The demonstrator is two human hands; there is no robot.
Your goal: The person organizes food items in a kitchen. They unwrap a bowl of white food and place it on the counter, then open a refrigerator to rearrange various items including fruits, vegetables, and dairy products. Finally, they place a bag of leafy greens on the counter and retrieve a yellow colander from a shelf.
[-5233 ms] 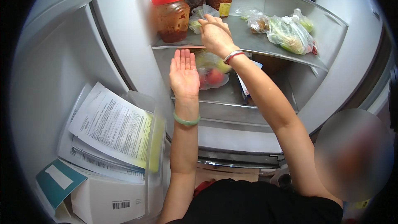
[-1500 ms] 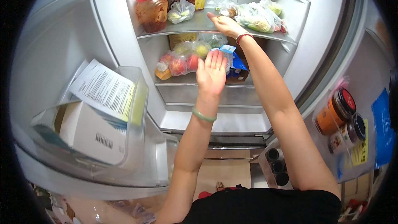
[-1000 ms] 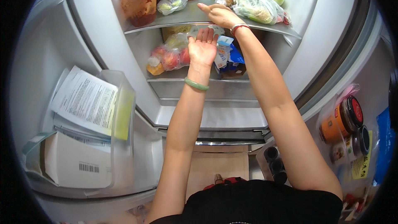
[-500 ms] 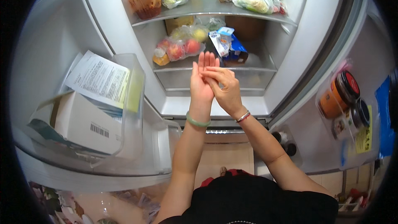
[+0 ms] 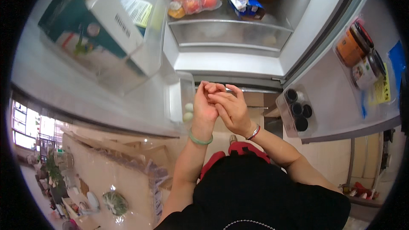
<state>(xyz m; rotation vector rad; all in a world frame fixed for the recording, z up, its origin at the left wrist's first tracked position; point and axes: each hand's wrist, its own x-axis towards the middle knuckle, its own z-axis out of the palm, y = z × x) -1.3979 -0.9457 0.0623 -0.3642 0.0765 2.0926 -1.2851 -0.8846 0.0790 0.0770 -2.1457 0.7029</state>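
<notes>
My left hand (image 5: 205,107) is palm up in front of the open fridge, its fingers loosely curled, with a green bangle at the wrist. Across its palm lies my right hand (image 5: 234,113), fingertips touching the left palm and fingers, one finger lifted apart. Nothing shows in either hand, though the overlap hides part of the left palm. Beyond them is the frosted fridge drawer (image 5: 230,34). On the shelf above it lie bagged red fruit (image 5: 194,4) and a torn blue-and-white package (image 5: 245,2).
The left door's bin holds a white box (image 5: 117,25) and a green carton (image 5: 81,38); pale eggs (image 5: 188,113) sit in a lower one. On the right door are jars (image 5: 353,44) and black-capped bottles (image 5: 301,123). A patterned round object (image 5: 115,203) lies at lower left.
The view has tipped downward, showing more floor and less of the upper shelves. My hands are lower relative to the fridge; the left fingers have curled, and one right finger has lifted.
</notes>
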